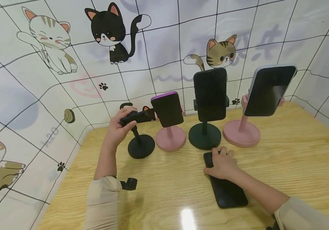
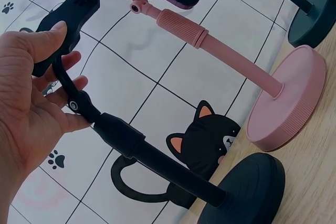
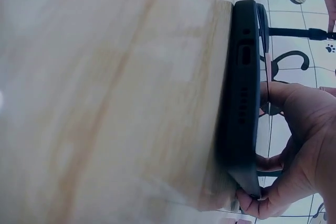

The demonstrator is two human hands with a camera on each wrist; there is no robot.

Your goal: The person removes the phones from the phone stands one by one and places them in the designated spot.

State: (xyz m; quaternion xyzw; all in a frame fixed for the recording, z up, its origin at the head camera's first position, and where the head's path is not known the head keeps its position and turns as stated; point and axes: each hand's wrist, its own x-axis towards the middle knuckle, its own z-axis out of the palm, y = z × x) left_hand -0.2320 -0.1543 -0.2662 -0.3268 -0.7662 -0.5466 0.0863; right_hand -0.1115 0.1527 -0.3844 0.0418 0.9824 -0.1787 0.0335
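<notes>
My left hand holds the clamp of a black phone stand at the left of the row. In the left wrist view, the thumb lies on the clamp's face and the fingers are behind it, near the hinged neck. That clamp has no phone in it. A black smartphone lies on the table in front of the green stand. My right hand grips its far part from above, thumb at the left edge. The right wrist view shows the phone's port end, with fingertips at its side edge.
Right of the black stand, a pink stand bears a purple-edged phone, a dark green stand a black phone, and another pink stand a pale-edged phone. A cat-print cloth hangs behind the wooden table.
</notes>
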